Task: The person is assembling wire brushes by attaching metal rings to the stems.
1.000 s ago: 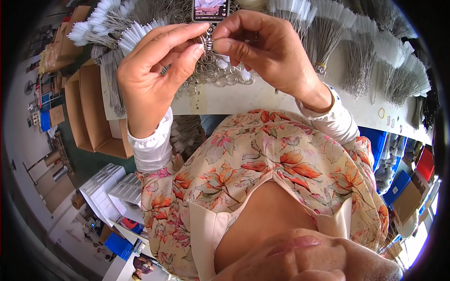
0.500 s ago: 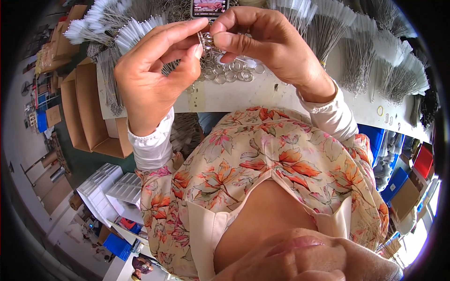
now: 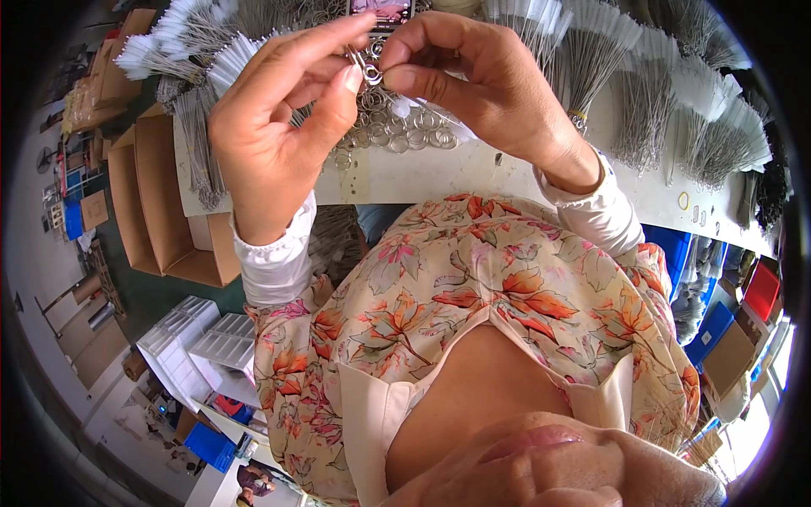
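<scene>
Above the table, both my hands meet at a small shiny metal ring. My left hand pinches at its left side with thumb and fingers, and a thin edge of metal shows above the thumb. From the other side my right hand closes thumb and forefinger on the metal; its remaining fingers are curled. I cannot tell how many pieces are in the pinch. Under the hands a pile of loose metal rings lies on the white table. A white bristle tip and thin wire show just below the right fingers.
Bundles of thin wire brushes with white bristles line the table's right side, with more brush bundles at the far left. A phone stands behind my hands. Open cardboard boxes and white plastic trays are on the left.
My left forefinger has lifted and shifted slightly away from the right fingertips. The metal ring between the hands now shows more plainly. The hands stay in nearly the same place.
</scene>
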{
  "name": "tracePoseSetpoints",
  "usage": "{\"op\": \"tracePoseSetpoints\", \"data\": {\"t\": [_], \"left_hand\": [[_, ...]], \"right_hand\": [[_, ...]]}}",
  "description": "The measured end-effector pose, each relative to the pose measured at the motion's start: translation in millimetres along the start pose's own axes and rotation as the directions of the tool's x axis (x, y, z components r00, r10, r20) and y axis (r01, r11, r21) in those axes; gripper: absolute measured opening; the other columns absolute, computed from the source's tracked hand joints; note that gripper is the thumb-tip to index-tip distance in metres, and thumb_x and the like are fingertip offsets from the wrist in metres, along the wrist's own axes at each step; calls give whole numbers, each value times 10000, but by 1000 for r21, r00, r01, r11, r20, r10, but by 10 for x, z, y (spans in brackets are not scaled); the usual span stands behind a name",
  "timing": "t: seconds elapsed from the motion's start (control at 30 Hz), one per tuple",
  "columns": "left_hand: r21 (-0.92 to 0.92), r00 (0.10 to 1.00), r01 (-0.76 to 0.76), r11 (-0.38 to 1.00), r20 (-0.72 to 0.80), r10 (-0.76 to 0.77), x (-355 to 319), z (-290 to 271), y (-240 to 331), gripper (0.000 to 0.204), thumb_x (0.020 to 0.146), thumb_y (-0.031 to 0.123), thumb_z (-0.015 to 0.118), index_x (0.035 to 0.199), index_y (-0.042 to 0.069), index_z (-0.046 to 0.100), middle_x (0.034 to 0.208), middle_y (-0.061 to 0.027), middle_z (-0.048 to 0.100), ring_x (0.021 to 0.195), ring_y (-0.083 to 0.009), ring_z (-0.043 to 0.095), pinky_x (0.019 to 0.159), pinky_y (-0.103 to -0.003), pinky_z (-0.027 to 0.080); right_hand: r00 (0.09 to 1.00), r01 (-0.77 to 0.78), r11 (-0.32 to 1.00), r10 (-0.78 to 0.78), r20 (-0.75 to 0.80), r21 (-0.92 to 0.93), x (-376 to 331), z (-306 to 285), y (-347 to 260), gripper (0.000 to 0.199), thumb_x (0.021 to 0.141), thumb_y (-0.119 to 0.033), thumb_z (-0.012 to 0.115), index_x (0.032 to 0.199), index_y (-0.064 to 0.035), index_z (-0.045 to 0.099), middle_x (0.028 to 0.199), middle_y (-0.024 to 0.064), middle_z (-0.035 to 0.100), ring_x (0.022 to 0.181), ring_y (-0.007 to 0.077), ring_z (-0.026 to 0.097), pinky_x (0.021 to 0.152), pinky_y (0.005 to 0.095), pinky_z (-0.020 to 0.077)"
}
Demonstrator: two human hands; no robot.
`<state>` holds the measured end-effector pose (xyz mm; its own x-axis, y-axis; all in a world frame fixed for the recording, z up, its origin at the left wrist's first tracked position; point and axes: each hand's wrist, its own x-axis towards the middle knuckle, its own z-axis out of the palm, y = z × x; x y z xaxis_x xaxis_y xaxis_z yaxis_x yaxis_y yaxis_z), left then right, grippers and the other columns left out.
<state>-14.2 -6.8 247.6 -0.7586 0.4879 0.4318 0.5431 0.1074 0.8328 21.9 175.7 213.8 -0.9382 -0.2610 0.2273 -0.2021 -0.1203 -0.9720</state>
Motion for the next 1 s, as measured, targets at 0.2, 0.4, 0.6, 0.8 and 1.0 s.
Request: {"op": "tracePoseSetpoints", "data": {"t": [0.2, 0.4, 0.6, 0.8, 1.0], "left_hand": [[259, 990, -97, 961, 125, 66, 77, -88, -37, 113, 845, 40, 627, 928, -35, 639, 850, -43, 609, 699, -80, 538, 640, -213, 451], [-240, 979, 199, 950, 94, -181, 77, -69, -130, 152, 909, 143, 575, 945, 2, 616, 759, -6, 595, 603, -43, 483, 549, -186, 404], [160, 978, 123, 979, 146, -147, 150, -7, 109, 137, 900, 125, 584, 933, -3, 618, 698, 13, 574, 579, -37, 471, 544, -176, 400], [-406, 937, 347, 846, 182, -297, 84, 5, -22, 118, 910, 89, 551, 960, -6, 598, 715, -9, 562, 585, -40, 473, 534, -195, 407], [105, 915, 299, 949, 251, -316, 101, -9, 145, 167, 921, 92, 530, 1055, 38, 613, 807, -38, 613, 650, -55, 522, 575, -196, 417]], "right_hand": [[993, -42, 987, 25, -114, -155, -44, 28, -3, 197, 879, -126, 620, 1012, 14, 580, 884, 8, 592, 808, 69, 546, 734, 220, 462], [990, 23, 999, -20, -138, 22, -71, 8, 11, 168, 871, -135, 628, 934, 19, 611, 813, 23, 630, 751, 66, 556, 695, 224, 471], [990, -105, 982, 117, -72, 160, -13, -117, -66, 108, 866, -57, 614, 953, 4, 593, 846, 39, 619, 762, 80, 552, 684, 228, 456], [988, 32, 998, -23, -151, 60, -121, -10, 2, 143, 869, -112, 625, 928, 18, 614, 804, 13, 616, 786, 61, 561, 738, 222, 478], [988, 61, 995, -48, -149, 78, -132, -66, -41, 140, 873, -116, 623, 916, 17, 613, 837, 19, 624, 813, 77, 583, 748, 219, 483]]}}
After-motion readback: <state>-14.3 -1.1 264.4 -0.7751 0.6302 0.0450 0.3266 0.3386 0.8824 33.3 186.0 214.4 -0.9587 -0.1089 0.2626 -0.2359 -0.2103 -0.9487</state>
